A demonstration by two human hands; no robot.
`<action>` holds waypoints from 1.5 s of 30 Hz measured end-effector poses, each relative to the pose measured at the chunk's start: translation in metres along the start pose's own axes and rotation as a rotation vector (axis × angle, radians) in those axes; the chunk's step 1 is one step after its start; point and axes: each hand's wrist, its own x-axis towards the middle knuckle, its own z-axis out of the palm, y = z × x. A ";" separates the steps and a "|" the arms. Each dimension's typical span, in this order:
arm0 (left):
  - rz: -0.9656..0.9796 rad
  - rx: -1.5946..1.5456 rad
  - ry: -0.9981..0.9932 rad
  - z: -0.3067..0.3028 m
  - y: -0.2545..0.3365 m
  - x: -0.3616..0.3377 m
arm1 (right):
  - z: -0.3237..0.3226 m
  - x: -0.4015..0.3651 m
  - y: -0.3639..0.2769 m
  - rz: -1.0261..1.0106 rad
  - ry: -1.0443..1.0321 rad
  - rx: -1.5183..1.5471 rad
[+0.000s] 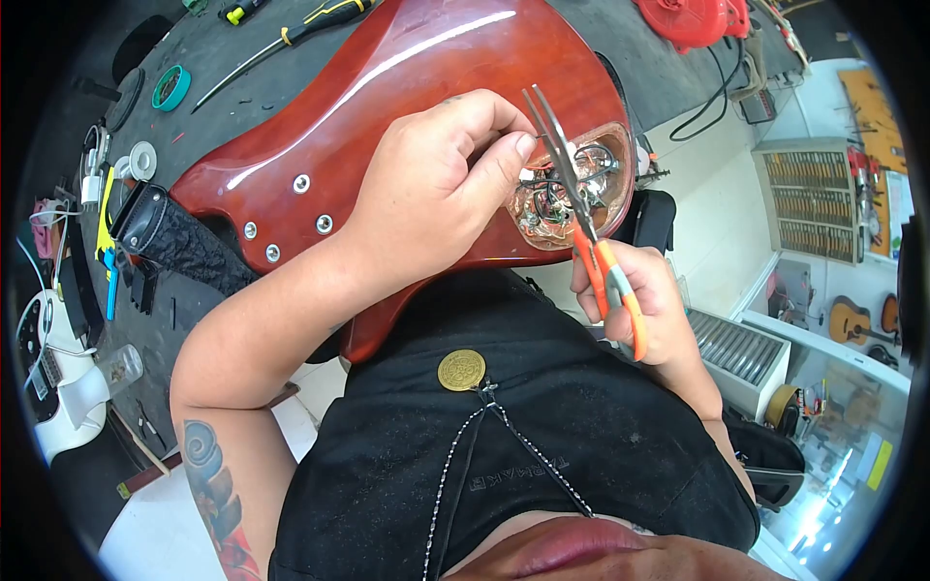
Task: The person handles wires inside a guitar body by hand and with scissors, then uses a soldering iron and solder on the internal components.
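Lying under left hand (436, 179), guitar body (441, 73); scissors (581, 205) in right hand (647, 295).

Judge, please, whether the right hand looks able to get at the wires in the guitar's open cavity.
Probably yes: the right hand is just beside the uncovered cavity. But it holds pliers, which cross over the wires and partly block the way.

Glossy reddish-brown guitar body (417, 126); orange-and-grey plier handles (620, 290).
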 end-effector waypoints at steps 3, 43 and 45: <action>0.030 -0.001 0.006 0.000 -0.001 0.001 | 0.005 0.002 -0.005 0.019 0.016 -0.005; -0.071 -0.116 -0.084 -0.009 0.002 0.003 | 0.010 0.004 0.011 -0.144 0.289 0.278; -0.127 -0.227 -0.162 -0.019 0.003 0.010 | 0.008 0.004 0.002 -0.138 0.303 0.261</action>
